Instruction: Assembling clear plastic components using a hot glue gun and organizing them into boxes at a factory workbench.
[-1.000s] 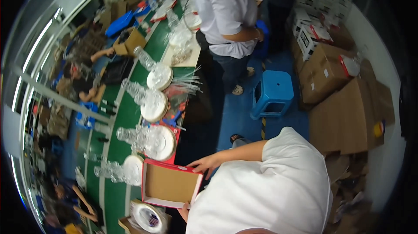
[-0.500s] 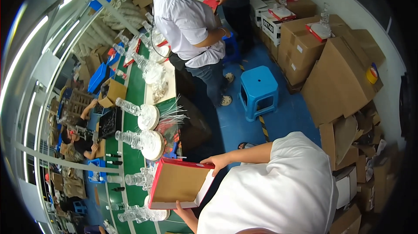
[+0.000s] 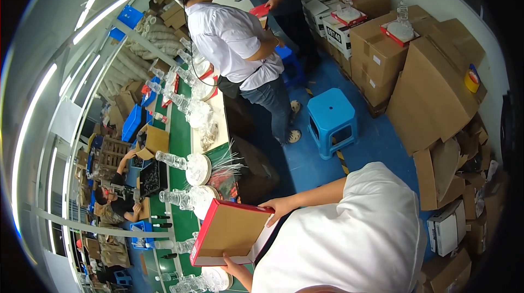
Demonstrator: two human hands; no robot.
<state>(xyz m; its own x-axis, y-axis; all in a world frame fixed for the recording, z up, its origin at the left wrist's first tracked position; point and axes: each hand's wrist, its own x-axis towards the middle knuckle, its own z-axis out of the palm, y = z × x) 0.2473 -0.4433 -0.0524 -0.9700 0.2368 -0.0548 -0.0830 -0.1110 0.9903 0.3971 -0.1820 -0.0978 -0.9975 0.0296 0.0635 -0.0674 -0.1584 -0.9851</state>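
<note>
Both my hands are on a shallow open box [image 3: 232, 233] with red outer sides and a plain brown inside, tilted above the green workbench. My right hand [image 3: 281, 207] grips its upper right corner. Lower down, my left hand [image 3: 236, 270] holds the bottom edge, its thumb over the rim and the other fingers hidden beneath. Just past the box stands clear ribbed glassware on a round pale base [image 3: 204, 200], partly covered by it. Another such glass piece [image 3: 215, 277] sits below, near my left hand.
More glassware and a bundle of thin white strips [image 3: 229, 163] line the green workbench [image 3: 180, 181]. A blue stool [image 3: 332, 121] stands on the floor. Cartons [image 3: 376, 53] are stacked right. One co-worker [image 3: 234, 47] stands beside the bench; another [image 3: 275, 4] holds something red.
The whole view has shifted slightly, moving the bench and stool a little right and down. Both hands keep hold of the box, which now covers the blue tool seen beside it earlier.
</note>
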